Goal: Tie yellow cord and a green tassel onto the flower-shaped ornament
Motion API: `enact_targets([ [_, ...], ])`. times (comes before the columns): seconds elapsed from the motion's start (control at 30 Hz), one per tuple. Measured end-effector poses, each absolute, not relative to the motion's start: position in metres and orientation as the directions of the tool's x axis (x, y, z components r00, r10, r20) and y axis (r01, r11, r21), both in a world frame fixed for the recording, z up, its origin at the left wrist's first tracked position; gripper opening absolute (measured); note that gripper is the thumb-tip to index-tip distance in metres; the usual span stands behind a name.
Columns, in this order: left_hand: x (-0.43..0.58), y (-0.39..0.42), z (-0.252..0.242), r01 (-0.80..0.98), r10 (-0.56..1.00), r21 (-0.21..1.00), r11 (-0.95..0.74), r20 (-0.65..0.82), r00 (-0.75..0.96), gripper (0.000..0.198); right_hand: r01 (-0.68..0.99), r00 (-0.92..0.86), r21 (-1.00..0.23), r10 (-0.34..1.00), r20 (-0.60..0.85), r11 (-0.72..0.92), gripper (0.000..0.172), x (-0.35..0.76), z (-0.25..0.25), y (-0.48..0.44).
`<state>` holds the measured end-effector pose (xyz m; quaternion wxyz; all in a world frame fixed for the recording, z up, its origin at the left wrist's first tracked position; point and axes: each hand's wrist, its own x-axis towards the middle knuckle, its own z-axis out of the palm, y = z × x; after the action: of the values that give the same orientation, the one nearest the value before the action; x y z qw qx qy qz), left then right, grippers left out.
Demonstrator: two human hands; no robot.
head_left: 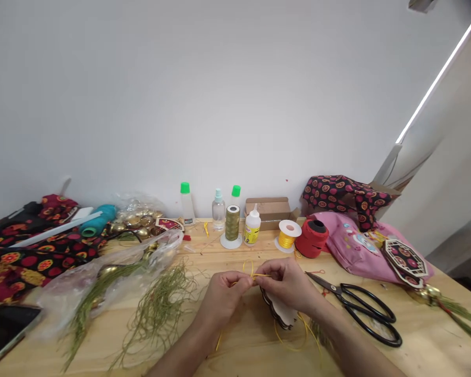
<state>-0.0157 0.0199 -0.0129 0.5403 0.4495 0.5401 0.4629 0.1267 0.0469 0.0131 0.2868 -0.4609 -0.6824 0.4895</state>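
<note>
A thin yellow cord (252, 268) runs between my fingertips, with a small loop standing up where the hands meet. My left hand (224, 296) pinches it from the left, and my right hand (284, 283) pinches it from the right. Below my right hand is a scalloped, pale flat piece with a dark edge (284, 312), partly hidden by that hand. Loose yellow cord trails in curves under my right wrist. Black-handled scissors (367, 309) lie to the right of my right hand, and loose green threads (160, 303) lie to the left of my left hand.
Along the wall stand a green thread spool (232, 224), a glue bottle (252, 228), a yellow cord spool (287, 235), a red thread cone (312, 239) and a cardboard box (270, 212). A pink bag (353, 246) lies right; patterned fabric (43, 256) and a phone (8, 332) lie left.
</note>
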Motion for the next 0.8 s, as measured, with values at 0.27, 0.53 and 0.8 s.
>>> enact_targets([
  [0.27, -0.017, 0.017, -0.006, -0.045, 0.975, 0.976, 0.213, -0.209, 0.08, 0.027, 0.241, -0.423, -0.971, 0.9, -0.107, -0.002, 0.019, 0.129, 0.015, 0.048],
  [0.53, -0.019, 0.02, -0.009, -0.039, 0.972, 0.977, 0.21, -0.204, 0.118, 0.03, 0.318, -0.396, -0.943, 0.917, -0.041, 0.095, 0.013, 0.128, 0.015, 0.047],
  [0.8, -0.018, 0.02, -0.011, 0.029, 0.986, 0.987, 0.159, -0.16, 0.053, 0.029, 0.344, -0.444, -0.842, 0.862, 0.244, 0.416, 0.01, 0.129, 0.011, 0.046],
])
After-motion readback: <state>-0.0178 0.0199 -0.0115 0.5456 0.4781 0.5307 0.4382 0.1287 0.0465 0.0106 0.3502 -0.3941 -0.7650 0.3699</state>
